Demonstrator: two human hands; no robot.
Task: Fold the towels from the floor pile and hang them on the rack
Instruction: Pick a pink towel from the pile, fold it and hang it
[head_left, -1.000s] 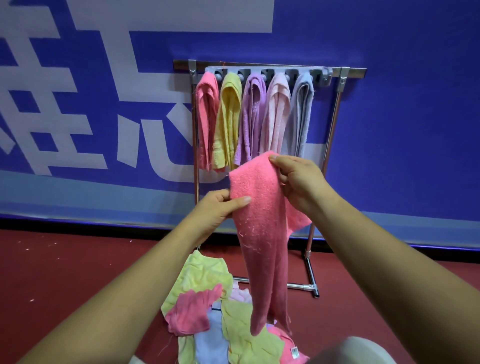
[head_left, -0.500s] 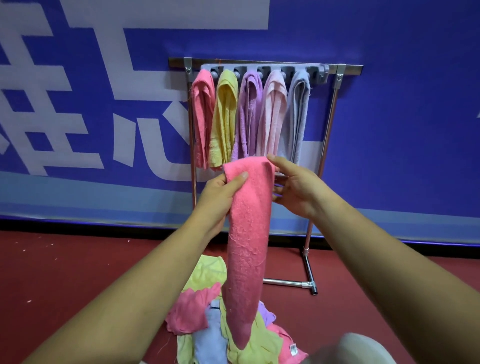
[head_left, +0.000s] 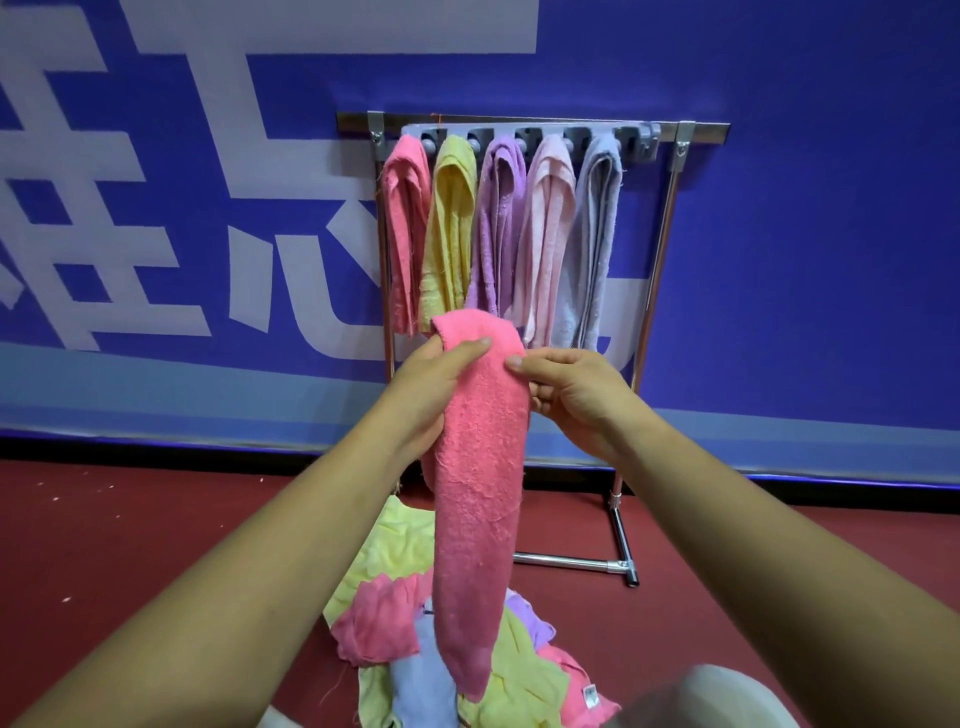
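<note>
A pink towel (head_left: 480, 493), folded into a long narrow strip, hangs down in front of me. My left hand (head_left: 428, 395) grips its upper left edge, thumb on the front. My right hand (head_left: 566, 389) holds the upper right edge with its thumb on the cloth. Behind stands the metal rack (head_left: 660, 249), with several folded towels (head_left: 545, 234) hanging from its grey hook bar: pink, yellow, purple, pale pink and light blue. The floor pile (head_left: 395, 618) of pink, yellow, blue and purple towels lies below the hanging strip.
A blue wall banner (head_left: 831, 260) with large white characters stands right behind the rack. The floor (head_left: 130, 545) is dark red. The rack's foot bar (head_left: 571, 561) lies on the floor to the right of the pile. My knee (head_left: 717, 696) shows at the bottom edge.
The pink towel went from a wider, half-open shape to a narrow strip. Both hands came closer together at its top and the towel rose a little.
</note>
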